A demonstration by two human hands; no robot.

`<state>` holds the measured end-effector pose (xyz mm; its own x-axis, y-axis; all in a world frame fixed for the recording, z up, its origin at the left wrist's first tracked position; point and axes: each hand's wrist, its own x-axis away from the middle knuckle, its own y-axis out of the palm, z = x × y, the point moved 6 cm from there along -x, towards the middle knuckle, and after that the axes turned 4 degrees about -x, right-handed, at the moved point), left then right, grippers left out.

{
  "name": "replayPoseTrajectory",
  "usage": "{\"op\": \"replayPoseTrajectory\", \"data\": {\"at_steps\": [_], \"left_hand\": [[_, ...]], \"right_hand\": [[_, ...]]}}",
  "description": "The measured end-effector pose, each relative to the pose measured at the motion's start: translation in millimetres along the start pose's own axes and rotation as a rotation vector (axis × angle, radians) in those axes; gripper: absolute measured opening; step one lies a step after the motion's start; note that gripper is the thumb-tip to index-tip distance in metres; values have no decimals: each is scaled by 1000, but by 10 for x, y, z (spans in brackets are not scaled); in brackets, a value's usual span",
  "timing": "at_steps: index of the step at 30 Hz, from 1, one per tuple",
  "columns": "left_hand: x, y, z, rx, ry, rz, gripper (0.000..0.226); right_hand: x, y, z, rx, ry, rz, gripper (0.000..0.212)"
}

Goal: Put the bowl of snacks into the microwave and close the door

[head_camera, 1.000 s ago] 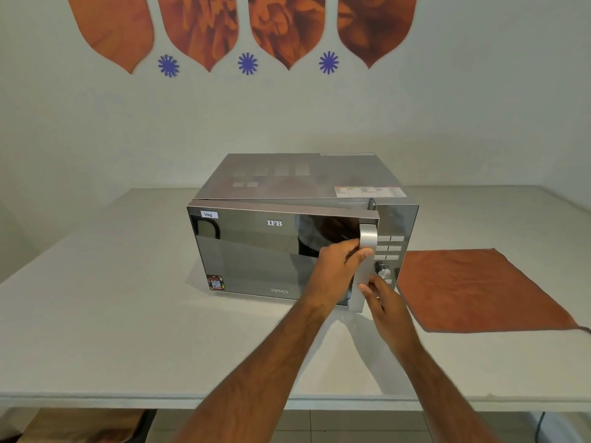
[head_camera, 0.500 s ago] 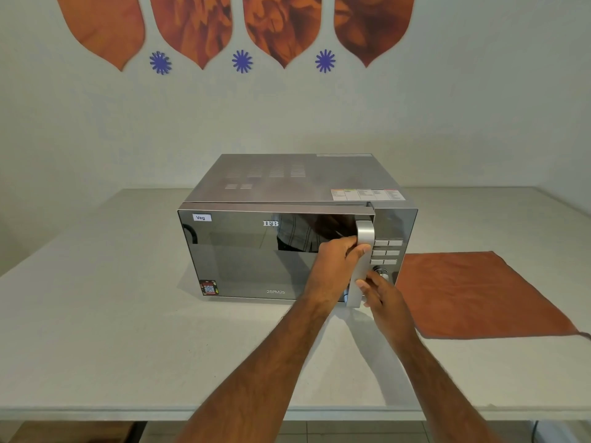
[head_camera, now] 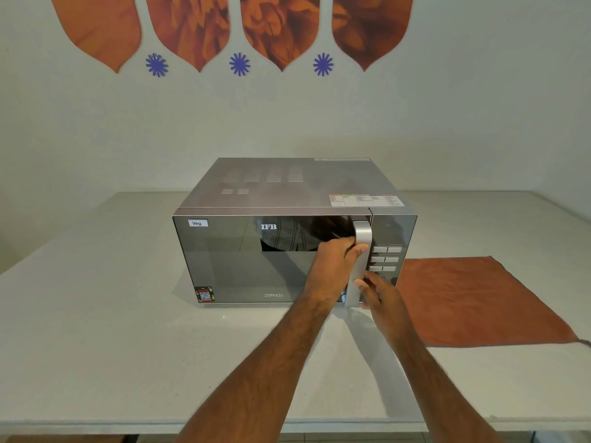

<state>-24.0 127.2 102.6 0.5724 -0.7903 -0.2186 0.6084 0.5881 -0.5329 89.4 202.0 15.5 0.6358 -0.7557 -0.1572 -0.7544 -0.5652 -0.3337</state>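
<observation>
Where a gap stood before, door (head_camera: 256, 260) flush (left hand (head_camera: 335, 266) grip wrapping handle (head_camera: 361, 251)).

One microwave (head_camera: 287, 238) stands on one worktop (head_camera: 96, 330), its single door (head_camera: 256, 260) bearing one vertical silver handle (head_camera: 360, 260). To the right of the handle the control panel shows six small buttons (head_camera: 386, 259), set in three rows of two. The door carries two stickers: one white "Veg" label (head_camera: 198, 223) at its upper left corner and one red QR sticker (head_camera: 204, 294) at its lower left. One orange cloth (head_camera: 473, 298) lies to the right of the microwave. Two hands are at the handle: the left hand (head_camera: 335, 266) and the right hand (head_camera: 379, 290). On the wall above the microwave hang four orange leaf-shaped decals (head_camera: 188, 27) and three blue flower decals (head_camera: 239, 64).
</observation>
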Motion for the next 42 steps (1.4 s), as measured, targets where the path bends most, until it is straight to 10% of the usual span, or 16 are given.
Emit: {"op": "replayPoseTrajectory", "data": {"at_steps": [22,31,36,42], "left_hand": [[381,127,-519,58,6,-94,48],[1208,60,-1833,-521,-62,-131,52],[1414,-185,-2194,-740,-22,-174,66],[1566,-608,-2432,-851,-79,-177,70]], "right_hand": [[346,170,383,188,59,-106,50],[789,63,701,508,-56,-19,23],[828,88,856,837,-26,-197,66],[929,-9,833,973,61,-230,69]]}}
